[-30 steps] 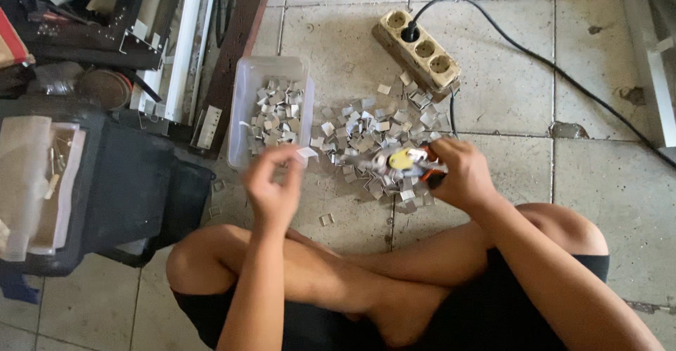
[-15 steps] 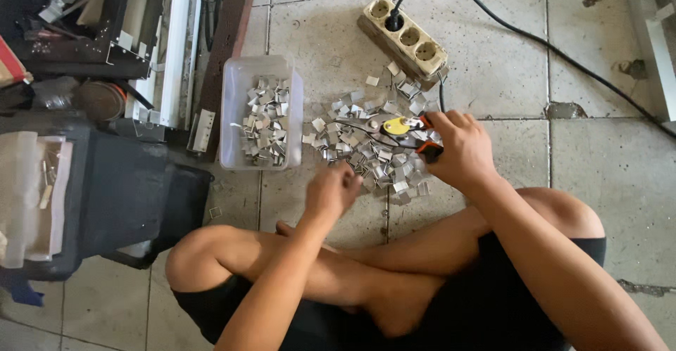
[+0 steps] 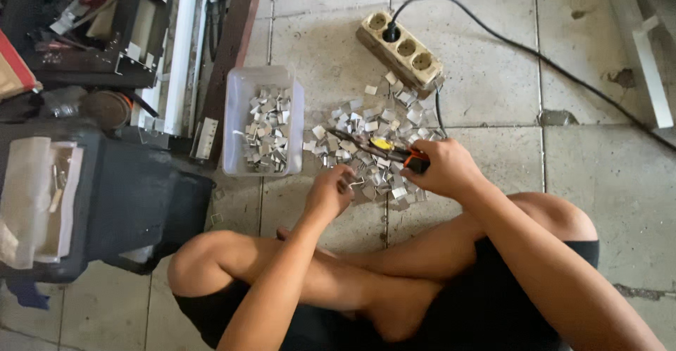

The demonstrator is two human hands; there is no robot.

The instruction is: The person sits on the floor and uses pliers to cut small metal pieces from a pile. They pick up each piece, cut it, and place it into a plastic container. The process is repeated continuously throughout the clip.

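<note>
One view, head camera. Many small metal clips [image 3: 366, 140] lie loose on the floor at twelve o'clock of the hands; the clear tray [image 3: 232, 122] at ten o'clock is partly filled. Left hand [image 3: 329, 192] pinches one clip; right hand [image 3: 443, 169] grips pliers [image 3: 373, 144]. Judged roughly half sorted.

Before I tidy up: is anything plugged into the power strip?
Yes: one black plug sits in the power strip's end socket; three sockets are empty.
</note>
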